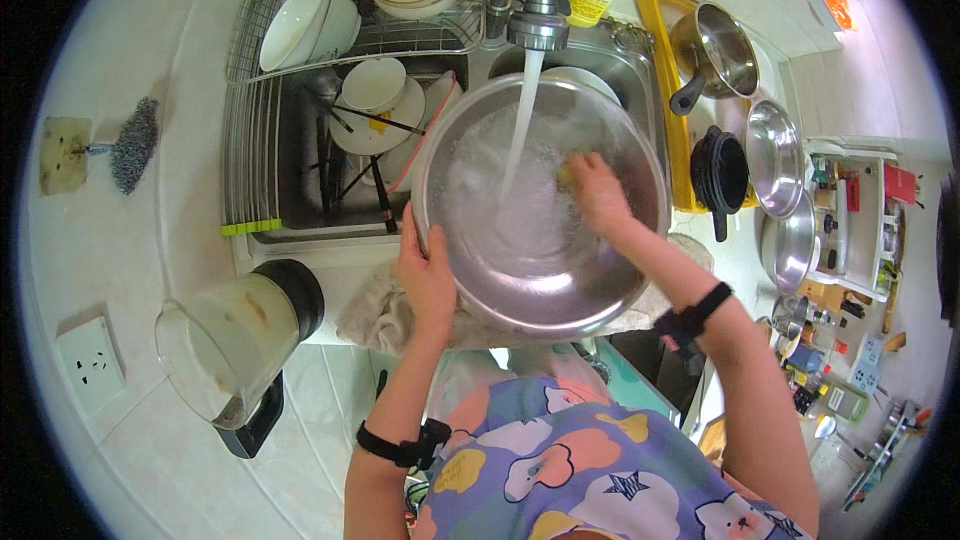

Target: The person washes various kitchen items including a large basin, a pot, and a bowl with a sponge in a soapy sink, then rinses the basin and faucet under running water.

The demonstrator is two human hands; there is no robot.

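Note:
A large stainless steel basin (555,307) sits tilted over the sink, with water in its bottom. My left hand (427,270) grips its left rim, thumb on the inner side. Inside the basin, my right hand (598,191) presses a small yellow-green sponge (568,174) to the right part of the wall; motion blurs both, and the fingers mostly hide the sponge. From the faucet (536,26) a stream of water (523,112) runs into the basin.
The left sink bowl (300,202) holds a white bowl (373,85), plates and chopsticks. Bowls stand in a wire rack (247,52) behind it. A blender jug (240,345) is at left. Pans, including a steel saucepan (716,52), lie at right. A cloth (382,315) lines the front edge.

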